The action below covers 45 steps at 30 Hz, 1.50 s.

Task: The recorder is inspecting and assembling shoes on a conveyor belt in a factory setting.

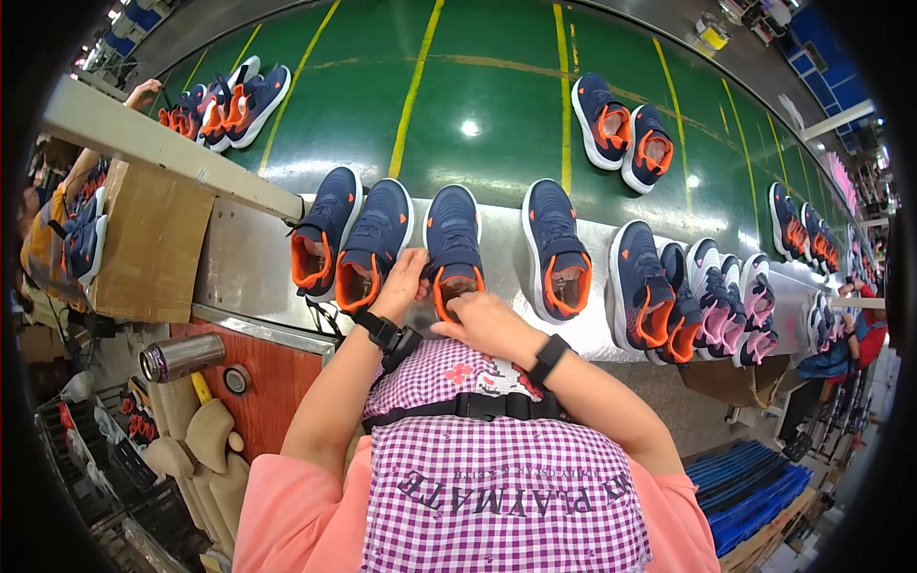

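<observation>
left hand [403, 283] curled on the near left edge of a navy shoe [454, 246] with orange lining, fingers pinching its collar. right hand [485, 320] bent at the heel opening, fingertips pressed in. stood toe-far on the steel ledge [239, 258], between similar shoes left and right, green belt [497, 105] beyond.

A green conveyor belt [497, 105] with yellow lines carries navy-and-orange sneaker pairs [623, 129]. Along its near edge, a metal ledge [244, 267] holds a row of sneakers [559, 248] (toes pointing away).
</observation>
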Motion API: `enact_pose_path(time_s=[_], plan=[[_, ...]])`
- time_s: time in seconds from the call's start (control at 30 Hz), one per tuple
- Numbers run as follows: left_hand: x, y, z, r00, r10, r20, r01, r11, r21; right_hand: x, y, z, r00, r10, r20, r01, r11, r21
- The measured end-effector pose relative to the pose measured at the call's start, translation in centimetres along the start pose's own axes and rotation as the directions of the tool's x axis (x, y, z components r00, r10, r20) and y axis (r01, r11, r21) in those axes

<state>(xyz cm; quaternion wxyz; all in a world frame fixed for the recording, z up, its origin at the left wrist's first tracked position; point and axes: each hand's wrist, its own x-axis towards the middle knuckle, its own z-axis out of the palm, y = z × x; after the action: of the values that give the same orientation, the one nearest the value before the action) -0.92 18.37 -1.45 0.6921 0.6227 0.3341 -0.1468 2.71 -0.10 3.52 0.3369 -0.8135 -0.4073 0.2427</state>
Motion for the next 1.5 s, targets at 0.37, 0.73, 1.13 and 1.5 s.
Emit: enact_pose_path(time_s=[0.37, 0.73, 1.13, 1.5], plan=[[-1.3, 3.2, 1.6, 0.97, 0.084, 0.227, -0.08, 0.996, -0.029, -0.2, 3.2, -0.4, 0.974, 0.169, 0.149, -0.193, 0.968, 0.163], [0.1, 3.2, 2.2, 0.973, 0.051, 0.226, -0.106, 0.965, 0.24, -0.2, 3.1, -0.5, 0.981, 0.155, 0.114, -0.17, 0.977, 0.131], [0.2, 9.2, 6.5, 0.898, 0.281, 0.339, -0.339, 0.933, 0.124, 0.2, 3.5, 0.9, 0.989, 0.074, 0.125, -0.08, 0.996, 0.043], [-3.6, 4.0, 3.2, 0.84, 0.536, 0.09, -0.519, 0.742, 0.424, -1.5, 4.8, -0.3, 0.981, 0.17, 0.092, -0.192, 0.905, 0.381]])
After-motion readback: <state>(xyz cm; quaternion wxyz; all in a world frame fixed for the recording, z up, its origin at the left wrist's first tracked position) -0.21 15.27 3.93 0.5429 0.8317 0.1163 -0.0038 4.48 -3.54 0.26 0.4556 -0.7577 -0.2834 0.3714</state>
